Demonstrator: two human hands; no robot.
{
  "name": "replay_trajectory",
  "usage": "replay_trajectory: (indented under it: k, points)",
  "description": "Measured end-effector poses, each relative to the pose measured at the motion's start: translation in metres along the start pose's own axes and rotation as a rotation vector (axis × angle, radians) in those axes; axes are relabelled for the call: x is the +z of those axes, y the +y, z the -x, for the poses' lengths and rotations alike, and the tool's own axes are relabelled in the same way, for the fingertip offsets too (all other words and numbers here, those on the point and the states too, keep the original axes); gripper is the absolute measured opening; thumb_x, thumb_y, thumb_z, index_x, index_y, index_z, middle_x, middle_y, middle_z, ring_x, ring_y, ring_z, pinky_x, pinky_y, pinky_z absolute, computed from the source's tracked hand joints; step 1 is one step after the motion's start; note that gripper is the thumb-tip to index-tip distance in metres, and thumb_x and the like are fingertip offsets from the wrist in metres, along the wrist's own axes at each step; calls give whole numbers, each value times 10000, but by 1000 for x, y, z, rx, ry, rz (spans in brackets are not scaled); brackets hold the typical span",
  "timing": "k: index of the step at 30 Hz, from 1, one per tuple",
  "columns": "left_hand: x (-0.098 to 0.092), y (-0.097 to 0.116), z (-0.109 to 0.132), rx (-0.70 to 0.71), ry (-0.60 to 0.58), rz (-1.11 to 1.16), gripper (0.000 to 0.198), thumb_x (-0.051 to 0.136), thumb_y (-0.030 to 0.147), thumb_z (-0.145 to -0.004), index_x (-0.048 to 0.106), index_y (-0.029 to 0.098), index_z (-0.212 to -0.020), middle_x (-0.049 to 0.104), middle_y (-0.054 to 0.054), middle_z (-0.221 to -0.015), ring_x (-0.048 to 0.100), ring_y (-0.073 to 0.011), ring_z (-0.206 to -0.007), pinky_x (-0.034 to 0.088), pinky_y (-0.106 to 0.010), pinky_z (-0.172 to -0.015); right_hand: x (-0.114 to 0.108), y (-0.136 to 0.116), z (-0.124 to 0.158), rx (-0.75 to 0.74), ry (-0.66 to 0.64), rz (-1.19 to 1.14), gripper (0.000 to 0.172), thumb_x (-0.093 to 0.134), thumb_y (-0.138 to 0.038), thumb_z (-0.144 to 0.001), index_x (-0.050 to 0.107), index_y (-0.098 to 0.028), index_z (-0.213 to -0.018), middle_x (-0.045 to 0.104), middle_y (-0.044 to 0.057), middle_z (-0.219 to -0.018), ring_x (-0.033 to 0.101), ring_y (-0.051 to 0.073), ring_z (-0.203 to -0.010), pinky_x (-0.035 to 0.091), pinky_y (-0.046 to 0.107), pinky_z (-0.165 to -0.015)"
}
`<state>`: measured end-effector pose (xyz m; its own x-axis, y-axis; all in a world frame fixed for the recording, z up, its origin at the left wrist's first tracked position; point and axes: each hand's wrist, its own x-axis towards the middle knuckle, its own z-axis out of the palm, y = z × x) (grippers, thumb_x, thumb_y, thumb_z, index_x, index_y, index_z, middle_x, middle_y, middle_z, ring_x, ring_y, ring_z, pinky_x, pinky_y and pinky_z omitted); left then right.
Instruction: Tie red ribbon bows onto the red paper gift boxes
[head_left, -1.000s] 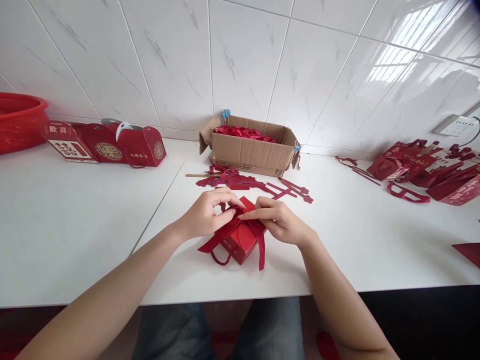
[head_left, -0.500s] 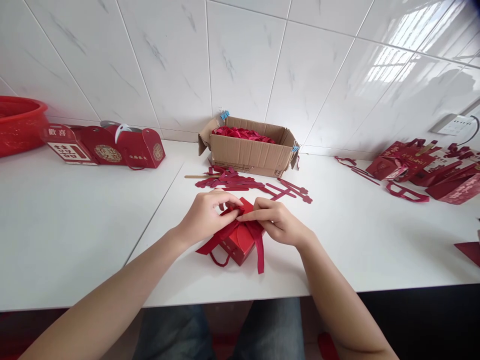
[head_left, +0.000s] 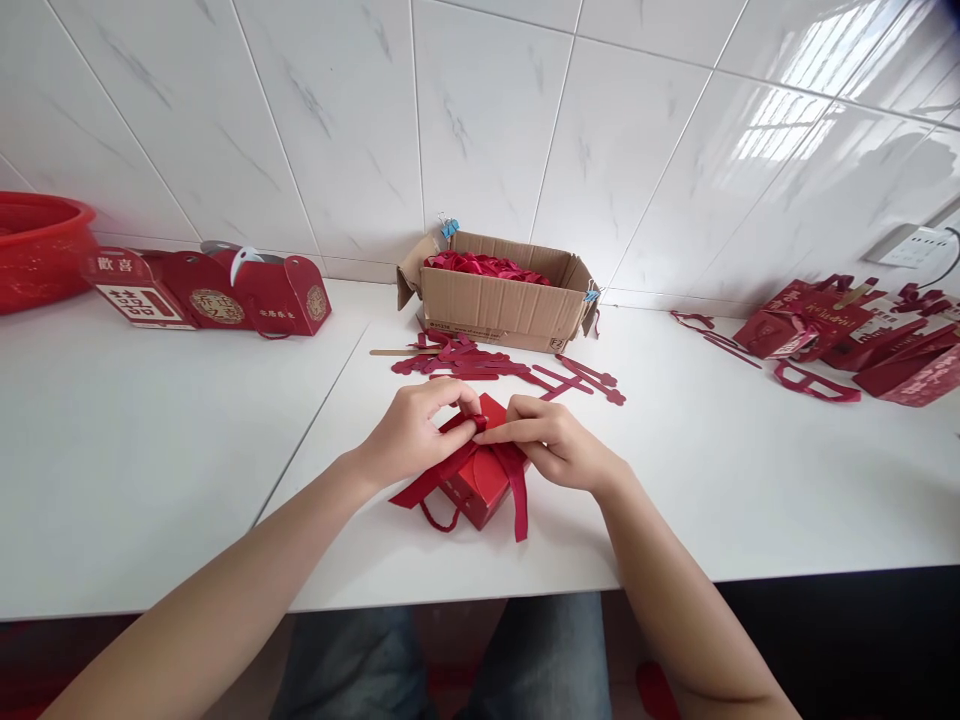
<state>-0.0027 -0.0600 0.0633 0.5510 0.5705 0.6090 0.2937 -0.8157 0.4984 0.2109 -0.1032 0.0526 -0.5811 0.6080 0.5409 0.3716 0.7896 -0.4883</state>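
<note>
Near the front edge of the white tabletop, the left hand is pinching dark-red ribbon atop the red gift box; the right hand is pressing one finger there — seemingly, the ribbon is being tied. Snugging it would be calling for even tension. Fingers are hiding the ribbon's centre — whether the right thumb is pinching, I cannot tell.

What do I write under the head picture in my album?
Left hand pinching and right hand touching dark red ribbon atop a red box.
</note>
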Motion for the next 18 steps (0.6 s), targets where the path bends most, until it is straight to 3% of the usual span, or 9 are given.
replay_trajectory:
  k: [6, 12, 16, 18]
  points:
    - [-3, -14, 1, 207, 98, -59, 136, 601, 47, -789, 660, 168, -804, 700, -3, -773, 645, -109, -698, 542, -207, -658, -1, -1, 0, 24, -30, -17, 500, 335, 18, -852, 692, -212, -1116, 421, 9, -756, 430, 112, -651, 441, 257, -597]
    - [-1, -19, 3, 242, 150, -117, 125, 621, 48, -784, 661, 158, -739, 696, -15, -720, 654, -122, -672, 549, -222, -636, -1, -3, 0, -10, -31, 3, 478, 354, 18, -840, 682, -200, -1111, 489, 18, -754, 466, 115, -660, 450, 254, -603]
    - [-2, -20, 3, 245, 129, -120, 132, 613, 44, -784, 662, 157, -736, 700, -19, -724, 654, -119, -664, 551, -219, -628, -3, -6, 1, 106, -17, -48, 431, 445, -36, -846, 577, -204, -1221, 651, 31, -874, 562, 119, -715, 484, 256, -641]
    - [-2, -20, 3, 243, 128, -126, 132, 612, 42, -781, 665, 155, -738, 703, -22, -725, 654, -119, -658, 551, -218, -624, -4, -7, 1, 145, 6, -46, 370, 484, -67, -852, 585, -196, -1184, 679, 29, -876, 577, 116, -704, 487, 249, -635]
